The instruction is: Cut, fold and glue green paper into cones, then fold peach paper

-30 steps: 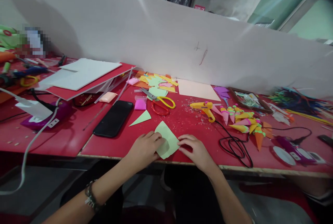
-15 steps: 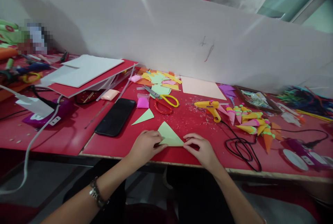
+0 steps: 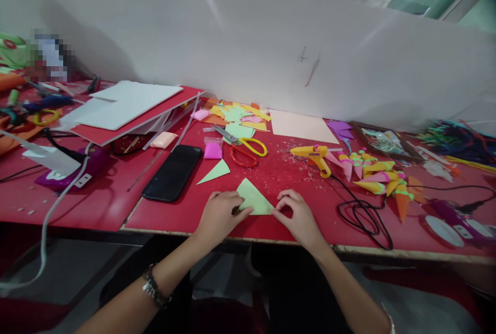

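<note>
A light green paper (image 3: 253, 198), folded into a triangle, lies on the red table (image 3: 166, 215) near its front edge. My left hand (image 3: 219, 215) presses on the triangle's left corner with curled fingers. My right hand (image 3: 297, 216) pinches its right corner. Both hands rest on the table on either side of the paper.
A second green triangle (image 3: 215, 171) and a black phone (image 3: 172, 172) lie to the left. Behind are scissors (image 3: 244, 147), a pink packet (image 3: 212, 151), paper scraps (image 3: 236, 116), a yellow glue gun (image 3: 314, 156) with a black cord (image 3: 362, 215), and several paper cones (image 3: 377, 177). White sheets (image 3: 124, 104) lie at the left.
The green paper went from a loose open sheet to a flat folded triangle. Both hands moved to its lower corners and now press it down.
</note>
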`<state>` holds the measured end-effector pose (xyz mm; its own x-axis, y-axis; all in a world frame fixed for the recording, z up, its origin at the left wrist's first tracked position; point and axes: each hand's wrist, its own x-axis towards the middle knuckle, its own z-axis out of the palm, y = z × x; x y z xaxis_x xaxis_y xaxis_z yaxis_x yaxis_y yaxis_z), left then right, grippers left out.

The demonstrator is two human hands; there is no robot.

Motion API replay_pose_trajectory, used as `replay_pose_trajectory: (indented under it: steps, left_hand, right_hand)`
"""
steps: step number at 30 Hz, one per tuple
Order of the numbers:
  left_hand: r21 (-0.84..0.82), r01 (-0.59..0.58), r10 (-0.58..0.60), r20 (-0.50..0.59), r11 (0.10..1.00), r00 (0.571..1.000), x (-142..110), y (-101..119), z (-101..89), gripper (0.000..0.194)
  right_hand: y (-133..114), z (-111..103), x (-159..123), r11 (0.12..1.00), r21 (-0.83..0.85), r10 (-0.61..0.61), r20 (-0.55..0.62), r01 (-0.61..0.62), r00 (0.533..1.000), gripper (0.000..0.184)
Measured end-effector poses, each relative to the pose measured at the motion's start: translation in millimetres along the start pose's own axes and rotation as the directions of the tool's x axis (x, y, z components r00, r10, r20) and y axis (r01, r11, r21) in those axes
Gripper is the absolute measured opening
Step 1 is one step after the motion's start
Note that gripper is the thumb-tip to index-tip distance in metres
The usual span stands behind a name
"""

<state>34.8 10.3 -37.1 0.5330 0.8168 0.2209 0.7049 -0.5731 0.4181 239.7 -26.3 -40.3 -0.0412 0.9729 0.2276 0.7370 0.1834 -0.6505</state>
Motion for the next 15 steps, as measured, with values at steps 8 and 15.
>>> replay_pose_trajectory:
  steps: [8,15]
  left_hand:
    - [-0.036,-0.011,0.012,0.014,0.999,1.000,-0.8,-5.9,2.6,0.032]
    - [-0.023,-0.026,0.026,-0.001,0.999,1.000,-3.8,-7.3,3.1,0.034]
  right_hand:
    - [3.8,-5.9,-1.7,1.000,-0.006,-0.027,0.034,0.027,0.999,0.011]
    - [1.7,-7.7,-5.9,0.994,0.105,-0.048,0.046,0.043,0.998,0.025]
